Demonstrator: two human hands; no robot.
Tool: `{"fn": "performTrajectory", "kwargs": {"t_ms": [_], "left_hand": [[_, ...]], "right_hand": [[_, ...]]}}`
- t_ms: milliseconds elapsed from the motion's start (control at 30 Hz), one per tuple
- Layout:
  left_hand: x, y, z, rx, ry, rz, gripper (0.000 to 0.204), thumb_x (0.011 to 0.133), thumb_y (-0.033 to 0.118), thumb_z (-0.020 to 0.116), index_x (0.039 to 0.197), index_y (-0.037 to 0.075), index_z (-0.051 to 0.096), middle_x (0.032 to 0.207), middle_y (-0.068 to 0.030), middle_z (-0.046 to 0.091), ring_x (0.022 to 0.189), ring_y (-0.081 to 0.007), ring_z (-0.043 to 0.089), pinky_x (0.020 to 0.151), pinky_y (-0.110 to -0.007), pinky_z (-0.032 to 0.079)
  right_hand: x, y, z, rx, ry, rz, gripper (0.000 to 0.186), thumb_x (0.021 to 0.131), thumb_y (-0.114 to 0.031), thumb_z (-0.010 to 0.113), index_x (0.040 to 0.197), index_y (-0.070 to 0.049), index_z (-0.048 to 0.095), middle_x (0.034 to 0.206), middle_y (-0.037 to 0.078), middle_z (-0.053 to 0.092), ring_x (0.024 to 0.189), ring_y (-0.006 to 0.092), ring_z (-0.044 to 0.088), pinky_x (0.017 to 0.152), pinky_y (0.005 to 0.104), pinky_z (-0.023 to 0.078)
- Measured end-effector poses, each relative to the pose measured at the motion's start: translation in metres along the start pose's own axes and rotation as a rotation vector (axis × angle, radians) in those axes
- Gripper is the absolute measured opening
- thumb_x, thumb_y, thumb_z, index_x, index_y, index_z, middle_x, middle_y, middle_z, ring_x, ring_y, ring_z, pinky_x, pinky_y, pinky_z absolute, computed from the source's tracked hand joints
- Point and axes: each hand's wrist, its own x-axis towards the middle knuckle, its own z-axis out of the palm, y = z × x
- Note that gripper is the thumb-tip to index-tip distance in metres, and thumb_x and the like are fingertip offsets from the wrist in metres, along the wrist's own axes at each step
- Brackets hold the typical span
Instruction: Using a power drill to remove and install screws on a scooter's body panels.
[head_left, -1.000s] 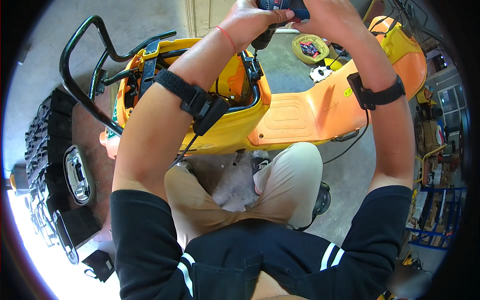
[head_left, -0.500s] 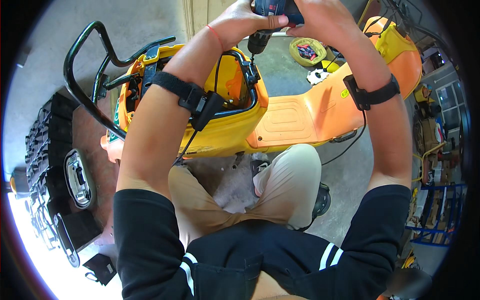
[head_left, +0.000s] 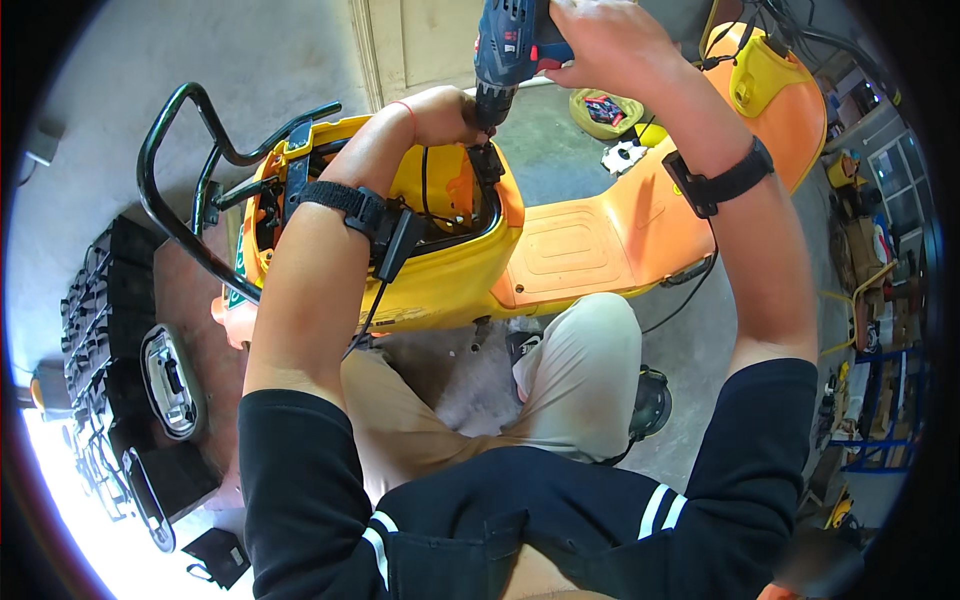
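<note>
Drill (head_left: 508, 48), blue-and-black and pistol-shaped, points down in our closed right grip (head_left: 618, 45) by the yellow plastic scooter body (head_left: 450, 277), while our left grip (head_left: 440, 115), its hold something we cannot tell, sits at the black chuck (head_left: 494, 102), where a slip could nip it.

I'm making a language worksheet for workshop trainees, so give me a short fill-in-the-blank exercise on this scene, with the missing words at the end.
1. The right hand grips the power drill by its ____.
2. The left hand is close to the drill's chuck, which is ____ in colour.
3. The scooter's flat footboard is ____ in colour.
4. The bent rail stands toward the picture's ____ side.

Missing words: handle; black; orange; left.
</note>
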Motion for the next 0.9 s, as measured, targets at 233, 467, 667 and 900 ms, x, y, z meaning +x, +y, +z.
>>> {"fn": "performTrajectory", "kwargs": {"t_ms": [233, 467, 667, 900], "left_hand": [[0.005, -0.005, 0.004, -0.177, -0.058, -0.066, 0.026, 0.089, 0.020, 0.077, 0.113, 0.011, 0.079, 0.094, -0.0041, 0.077, 0.084, -0.0147, 0.068, 0.081, -0.031, 0.054], [0.006, -0.004, 0.006, -0.150, -0.005, -0.029, 0.021, 0.087, 0.016, 0.078, 0.106, 0.008, 0.078, 0.081, -0.0036, 0.072, 0.074, -0.0136, 0.064, 0.073, -0.031, 0.052], [0.006, -0.002, 0.006, -0.130, -0.010, -0.029, 0.021, 0.087, 0.014, 0.076, 0.108, 0.008, 0.077, 0.087, -0.0058, 0.074, 0.080, -0.0157, 0.066, 0.079, -0.033, 0.053], [0.002, -0.007, 0.003, -0.146, -0.069, -0.007, 0.027, 0.087, 0.010, 0.074, 0.114, 0.005, 0.075, 0.107, -0.0087, 0.076, 0.104, -0.0194, 0.068, 0.098, -0.034, 0.050]], "right_hand": [[0.002, 0.001, 0.014, -0.004, 0.084, 0.004, 0.040, 0.081, -0.032, 0.080, 0.104, -0.004, 0.062, 0.096, 0.014, 0.072, 0.092, 0.0311, 0.074, 0.075, 0.0424, 0.059], [0.002, -0.004, -0.002, -0.041, 0.007, 0.011, 0.051, 0.071, -0.037, 0.086, 0.100, 0.000, 0.066, 0.090, 0.019, 0.072, 0.086, 0.0341, 0.074, 0.077, 0.0424, 0.059], [0.003, 0.000, -0.001, -0.026, 0.034, -0.008, 0.050, 0.071, -0.035, 0.086, 0.099, 0.001, 0.065, 0.090, 0.019, 0.072, 0.086, 0.0350, 0.073, 0.077, 0.0430, 0.059], [0.020, 0.005, -0.010, 0.145, -0.008, -0.056, 0.041, 0.071, -0.027, 0.085, 0.098, -0.002, 0.066, 0.090, 0.020, 0.072, 0.088, 0.0383, 0.072, 0.076, 0.0448, 0.058]]}}
